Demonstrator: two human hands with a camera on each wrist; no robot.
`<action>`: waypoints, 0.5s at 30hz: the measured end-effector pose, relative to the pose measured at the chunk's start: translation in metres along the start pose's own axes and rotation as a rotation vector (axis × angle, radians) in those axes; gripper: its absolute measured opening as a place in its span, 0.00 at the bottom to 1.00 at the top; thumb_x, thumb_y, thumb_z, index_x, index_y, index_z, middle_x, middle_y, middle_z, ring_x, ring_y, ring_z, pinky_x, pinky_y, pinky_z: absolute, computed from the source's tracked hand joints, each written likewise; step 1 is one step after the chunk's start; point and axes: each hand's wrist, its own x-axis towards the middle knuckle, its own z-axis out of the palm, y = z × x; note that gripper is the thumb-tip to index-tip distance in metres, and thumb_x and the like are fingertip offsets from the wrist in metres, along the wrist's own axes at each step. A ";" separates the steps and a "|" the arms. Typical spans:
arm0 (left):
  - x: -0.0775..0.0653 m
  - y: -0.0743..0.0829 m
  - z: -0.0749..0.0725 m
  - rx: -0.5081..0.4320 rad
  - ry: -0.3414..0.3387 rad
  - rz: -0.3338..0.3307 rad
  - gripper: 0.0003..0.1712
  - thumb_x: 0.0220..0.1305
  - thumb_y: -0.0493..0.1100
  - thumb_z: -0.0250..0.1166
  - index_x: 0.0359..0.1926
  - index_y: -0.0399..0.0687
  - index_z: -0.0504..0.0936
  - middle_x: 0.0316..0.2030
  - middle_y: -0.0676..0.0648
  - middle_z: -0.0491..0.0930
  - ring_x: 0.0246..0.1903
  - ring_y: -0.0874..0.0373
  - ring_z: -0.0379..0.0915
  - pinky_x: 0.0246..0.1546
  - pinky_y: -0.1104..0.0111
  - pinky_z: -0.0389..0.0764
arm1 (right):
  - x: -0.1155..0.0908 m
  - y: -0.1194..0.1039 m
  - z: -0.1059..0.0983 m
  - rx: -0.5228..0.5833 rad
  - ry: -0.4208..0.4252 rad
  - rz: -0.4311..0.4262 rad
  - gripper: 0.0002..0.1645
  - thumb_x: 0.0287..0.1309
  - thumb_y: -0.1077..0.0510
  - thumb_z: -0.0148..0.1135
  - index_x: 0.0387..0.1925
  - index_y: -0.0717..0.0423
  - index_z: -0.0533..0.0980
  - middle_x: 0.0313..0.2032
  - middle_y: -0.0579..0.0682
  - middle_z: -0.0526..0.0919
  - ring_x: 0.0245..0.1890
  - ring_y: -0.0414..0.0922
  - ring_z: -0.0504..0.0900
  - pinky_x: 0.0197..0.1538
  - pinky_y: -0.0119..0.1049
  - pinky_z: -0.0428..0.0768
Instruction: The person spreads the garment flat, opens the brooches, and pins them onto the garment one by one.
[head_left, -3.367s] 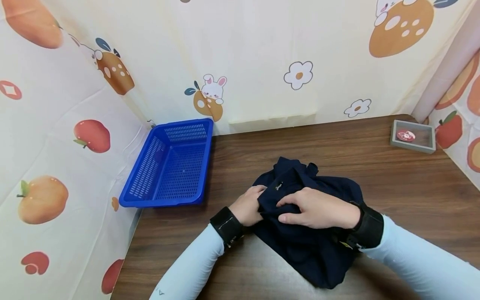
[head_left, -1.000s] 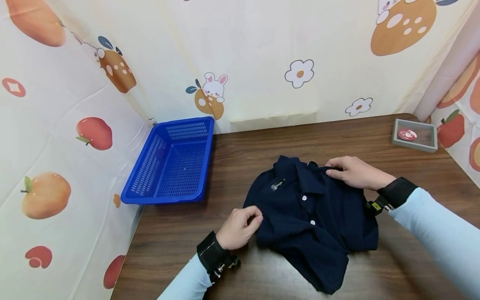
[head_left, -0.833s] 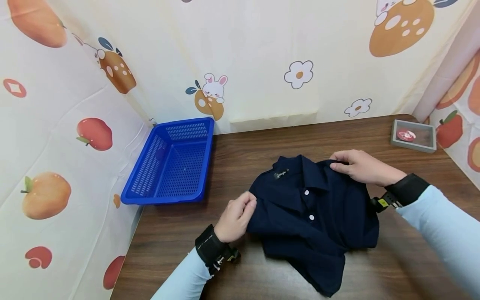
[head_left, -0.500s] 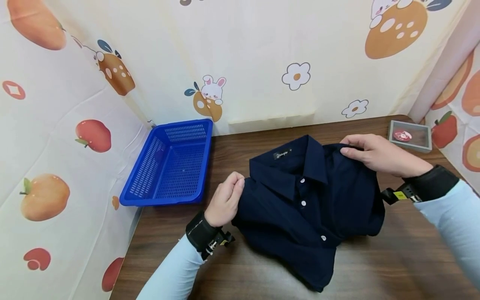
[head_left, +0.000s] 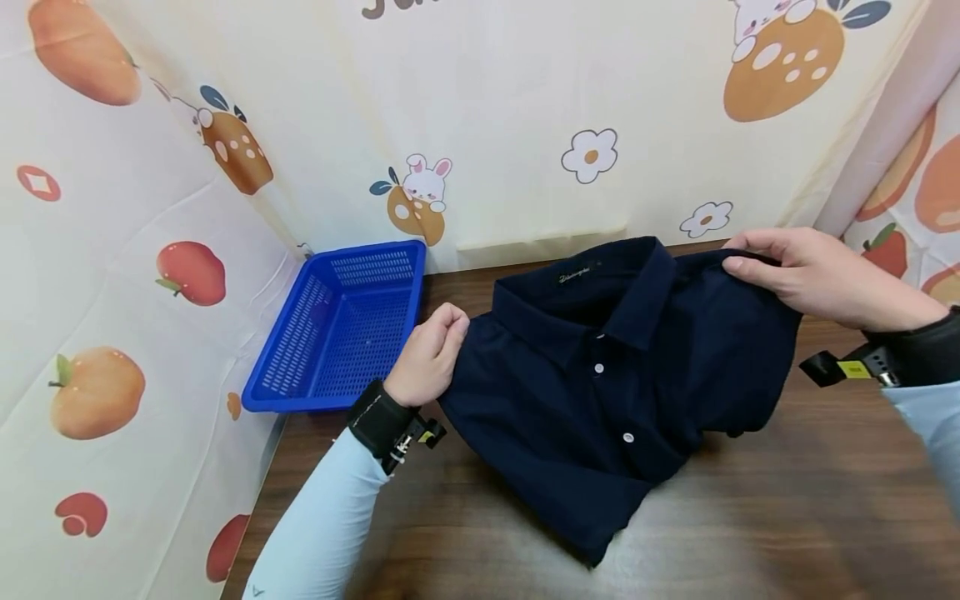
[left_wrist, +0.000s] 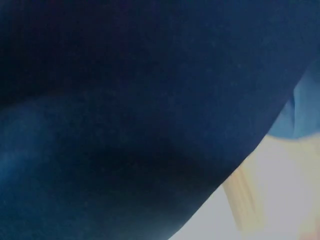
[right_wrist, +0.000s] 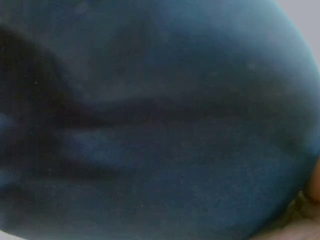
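A navy button-up shirt (head_left: pixel 570 375) hangs spread between both hands in the head view, its collar and neck label facing up and its white buttons down the front. My left hand (head_left: pixel 429 354) grips one shoulder of the shirt with curled fingers. At the opposite shoulder, my right hand (head_left: pixel 813 279) pinches the cloth between thumb and fingers. The shirt's lower part tapers to a folded corner near the table; whether it touches is hard to tell. Blurred navy cloth (left_wrist: pixel 140 100) fills most of the left wrist view, and similar cloth (right_wrist: pixel 175 140) covers the right wrist view.
A blue perforated plastic basket (head_left: pixel 408 333) stands at the left of the brown wooden table (head_left: pixel 840 475), close to the left hand. Fruit-and-rabbit-patterned cloth (head_left: pixel 495 108) walls off the back and sides.
The shirt, crumpled on the table earlier, is now lifted and opened out. Both hands took its shoulders, then moved up and apart, stretching it. The small grey tray at right is now hidden.
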 end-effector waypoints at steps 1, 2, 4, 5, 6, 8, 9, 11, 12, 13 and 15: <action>0.002 -0.001 -0.003 0.010 -0.008 0.002 0.10 0.75 0.41 0.48 0.38 0.42 0.73 0.24 0.50 0.70 0.26 0.57 0.69 0.28 0.66 0.70 | -0.001 0.000 -0.002 -0.006 -0.002 0.005 0.10 0.70 0.50 0.52 0.41 0.49 0.77 0.34 0.49 0.79 0.32 0.38 0.73 0.34 0.25 0.66; 0.003 -0.003 -0.005 0.019 -0.018 0.003 0.10 0.75 0.41 0.48 0.38 0.43 0.73 0.24 0.50 0.71 0.26 0.57 0.70 0.29 0.66 0.70 | -0.002 0.001 -0.004 -0.008 -0.006 0.009 0.10 0.70 0.50 0.52 0.42 0.48 0.77 0.35 0.49 0.80 0.32 0.38 0.73 0.34 0.24 0.66; 0.006 -0.005 -0.011 0.019 -0.058 -0.004 0.10 0.74 0.43 0.51 0.38 0.44 0.75 0.23 0.51 0.74 0.26 0.58 0.71 0.29 0.66 0.71 | -0.003 0.001 -0.007 -0.002 -0.015 0.014 0.11 0.70 0.50 0.52 0.43 0.48 0.78 0.36 0.49 0.81 0.33 0.37 0.75 0.35 0.23 0.68; 0.007 -0.006 -0.013 0.009 -0.085 -0.013 0.09 0.73 0.44 0.54 0.39 0.44 0.75 0.23 0.51 0.75 0.25 0.58 0.71 0.29 0.66 0.71 | -0.004 0.002 -0.008 0.002 -0.018 0.019 0.11 0.70 0.51 0.52 0.44 0.48 0.78 0.37 0.49 0.82 0.33 0.37 0.76 0.35 0.22 0.68; 0.008 -0.007 -0.017 0.000 -0.113 -0.020 0.08 0.71 0.45 0.57 0.39 0.45 0.76 0.24 0.52 0.76 0.25 0.58 0.72 0.29 0.66 0.72 | -0.006 0.003 -0.010 0.003 -0.019 0.026 0.11 0.70 0.51 0.53 0.44 0.48 0.79 0.36 0.49 0.82 0.32 0.37 0.76 0.34 0.22 0.69; 0.009 -0.008 -0.023 -0.025 -0.180 -0.035 0.09 0.65 0.47 0.64 0.42 0.48 0.79 0.26 0.53 0.79 0.26 0.59 0.73 0.29 0.66 0.72 | -0.008 0.003 -0.013 0.012 -0.032 0.042 0.11 0.70 0.51 0.52 0.44 0.50 0.79 0.33 0.49 0.82 0.30 0.39 0.78 0.32 0.25 0.71; 0.009 -0.008 -0.025 -0.040 -0.216 -0.038 0.12 0.61 0.47 0.68 0.43 0.49 0.79 0.28 0.53 0.81 0.27 0.59 0.74 0.30 0.66 0.73 | -0.010 0.004 -0.014 0.013 -0.040 0.050 0.11 0.70 0.51 0.52 0.43 0.50 0.79 0.32 0.49 0.82 0.28 0.40 0.78 0.31 0.26 0.72; 0.009 -0.009 -0.030 -0.059 -0.279 -0.031 0.17 0.55 0.47 0.73 0.45 0.50 0.81 0.31 0.54 0.82 0.29 0.59 0.74 0.31 0.66 0.74 | -0.014 0.004 -0.017 0.007 -0.062 0.072 0.12 0.70 0.51 0.52 0.43 0.52 0.78 0.29 0.48 0.82 0.26 0.42 0.78 0.29 0.28 0.73; 0.008 -0.008 -0.032 -0.066 -0.304 -0.025 0.19 0.53 0.47 0.74 0.45 0.50 0.82 0.33 0.54 0.83 0.30 0.60 0.75 0.32 0.66 0.75 | -0.017 0.004 -0.019 0.001 -0.071 0.078 0.12 0.71 0.51 0.52 0.43 0.53 0.78 0.28 0.48 0.82 0.25 0.43 0.78 0.29 0.29 0.74; 0.008 -0.009 -0.033 -0.071 -0.325 -0.019 0.19 0.52 0.47 0.75 0.45 0.50 0.83 0.33 0.54 0.83 0.30 0.60 0.76 0.32 0.66 0.76 | -0.021 0.003 -0.021 -0.012 -0.078 0.083 0.12 0.71 0.51 0.51 0.42 0.53 0.78 0.26 0.47 0.82 0.24 0.43 0.78 0.29 0.29 0.74; 0.006 -0.010 -0.032 -0.063 -0.343 0.020 0.14 0.53 0.46 0.75 0.40 0.50 0.84 0.31 0.55 0.83 0.30 0.61 0.76 0.33 0.67 0.76 | -0.029 0.003 -0.025 -0.039 -0.080 0.091 0.11 0.70 0.52 0.52 0.42 0.53 0.78 0.27 0.46 0.82 0.24 0.42 0.78 0.29 0.27 0.73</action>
